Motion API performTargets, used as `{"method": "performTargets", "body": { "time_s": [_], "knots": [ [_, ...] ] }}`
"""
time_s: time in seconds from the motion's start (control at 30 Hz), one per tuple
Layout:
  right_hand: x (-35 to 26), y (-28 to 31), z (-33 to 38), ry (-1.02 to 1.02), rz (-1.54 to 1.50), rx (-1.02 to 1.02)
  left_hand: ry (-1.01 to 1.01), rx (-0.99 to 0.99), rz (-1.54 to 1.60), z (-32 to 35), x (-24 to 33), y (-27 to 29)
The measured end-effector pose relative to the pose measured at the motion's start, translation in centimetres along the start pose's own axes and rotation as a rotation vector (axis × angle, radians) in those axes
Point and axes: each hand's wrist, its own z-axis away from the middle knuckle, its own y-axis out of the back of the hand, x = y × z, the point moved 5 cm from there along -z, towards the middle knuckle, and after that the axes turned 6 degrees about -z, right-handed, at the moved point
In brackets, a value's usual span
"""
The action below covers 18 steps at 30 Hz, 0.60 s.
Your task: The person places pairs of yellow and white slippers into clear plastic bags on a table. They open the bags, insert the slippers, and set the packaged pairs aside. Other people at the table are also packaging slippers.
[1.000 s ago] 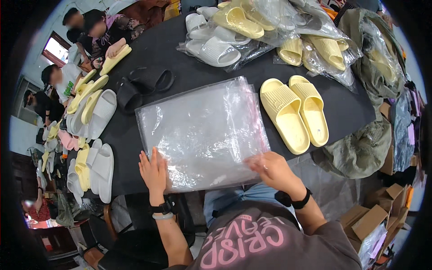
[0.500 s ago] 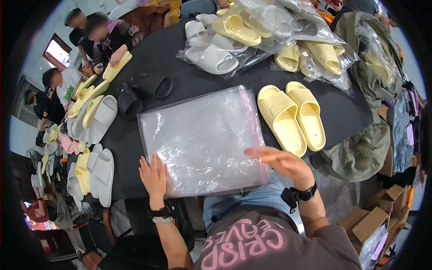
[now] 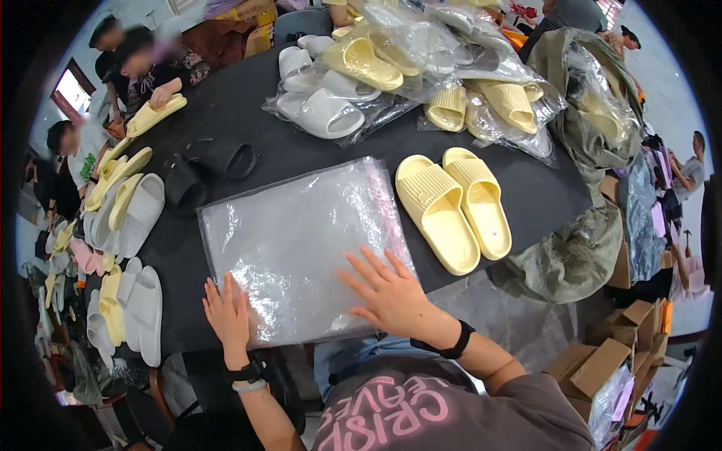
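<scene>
A stack of clear plastic bags [image 3: 301, 225] lies flat at the table's near edge, its right side showing a pinkish strip. My left hand [image 3: 227, 314] rests at the left edge of the stack, fingers stretched out. My right hand [image 3: 395, 297] is spread over the lower right part of the stack, palm down, holding nothing; whether it presses on the plastic I cannot tell. Just right of the bags sits a pair of pale yellow slide sandals [image 3: 438, 214], side by side, toes pointing away from me.
Black slides [image 3: 184, 184] lie left of the bags on the dark table [image 3: 226, 98]. Bagged grey and yellow slides [image 3: 365, 64] are heaped at the far side. Loose slides [image 3: 143, 214] line the left edge, where other people stand. Cardboard boxes [image 3: 602, 368] are at lower right.
My right hand has moved left from the stack's right edge onto its surface, fingers spreading. My left hand stays at the left edge. The whole view has shifted slightly.
</scene>
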Motion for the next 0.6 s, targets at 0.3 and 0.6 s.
{"method": "performTargets", "body": {
  "time_s": [0.3,0.6],
  "knots": [
    [7.1,5.4,4.6,-0.341,-0.157,0.194,0.007,-0.044,0.267,0.0,-0.9,0.8],
    [18.7,8.1,4.8,-0.278,0.114,0.204,-0.063,0.032,0.192,-0.6,0.8,0.7]
  ]
}}
